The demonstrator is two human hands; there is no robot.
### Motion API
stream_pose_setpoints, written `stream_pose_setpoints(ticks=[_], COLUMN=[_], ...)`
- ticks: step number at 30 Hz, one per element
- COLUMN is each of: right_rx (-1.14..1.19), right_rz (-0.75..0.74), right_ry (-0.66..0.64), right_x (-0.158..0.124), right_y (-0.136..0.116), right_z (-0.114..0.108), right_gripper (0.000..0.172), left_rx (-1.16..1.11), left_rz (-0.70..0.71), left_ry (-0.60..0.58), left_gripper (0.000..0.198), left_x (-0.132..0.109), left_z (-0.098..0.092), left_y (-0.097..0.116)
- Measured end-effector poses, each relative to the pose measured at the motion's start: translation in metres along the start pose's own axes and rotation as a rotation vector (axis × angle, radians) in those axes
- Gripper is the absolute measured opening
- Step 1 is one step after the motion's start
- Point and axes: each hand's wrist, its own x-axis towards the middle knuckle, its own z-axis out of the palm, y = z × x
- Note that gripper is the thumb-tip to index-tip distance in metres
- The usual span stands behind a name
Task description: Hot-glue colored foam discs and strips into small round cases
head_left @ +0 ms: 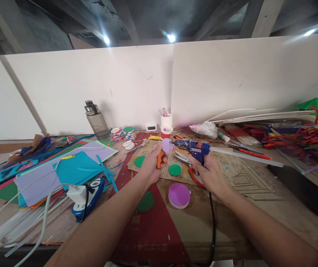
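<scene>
In my right hand (210, 174) is a blue hot glue gun (199, 147), its nozzle pointing left. A long translucent glue stick (248, 156) runs out of its back. My left hand (152, 161) is closed around a small lilac paper disc (166, 145), held at the nozzle's tip. An orange piece (160, 159) also shows in the left fingers; its kind is unclear. Red-handled scissors (194, 178) lie under the glue gun, partly hidden. Near my hands are a green disc (175, 170), a purple disc (179, 194), and a darker green disc (145, 202) partly behind my left forearm.
Coloured paper sheets (77, 168) and a blue power strip (89, 200) with a white plug lie left. A water bottle (97, 120) and a red-and-white cup (166, 132) stand at the back. Pipe cleaners (306, 137) pile up right, behind a black object (303, 187). The gun's black cord (213, 226) hangs towards me.
</scene>
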Motion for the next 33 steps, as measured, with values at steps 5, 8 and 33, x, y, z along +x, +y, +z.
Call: stream_pose_setpoints(ticks=[5,8,33], right_rx=[-0.077,-0.069,-0.14], right_rz=[-0.112,-0.103,-0.134], right_ry=[-0.082,-0.1,-0.067], right_x=[-0.002,-0.003,-0.003], right_y=[-0.002,-0.001,0.002], right_z=[0.003,0.005,0.002], right_gripper=[0.038,0.039,0.042], left_rx=[-0.039,-0.043,0.027], left_rz=[0.048,0.034,0.019], left_ry=[0.052,0.064,0.028], left_gripper=[0.047,0.047,0.054], left_x=[0.001,0.001,0.003], left_z=[0.0,-0.001,-0.004], left_y=[0.007,0.004,-0.004])
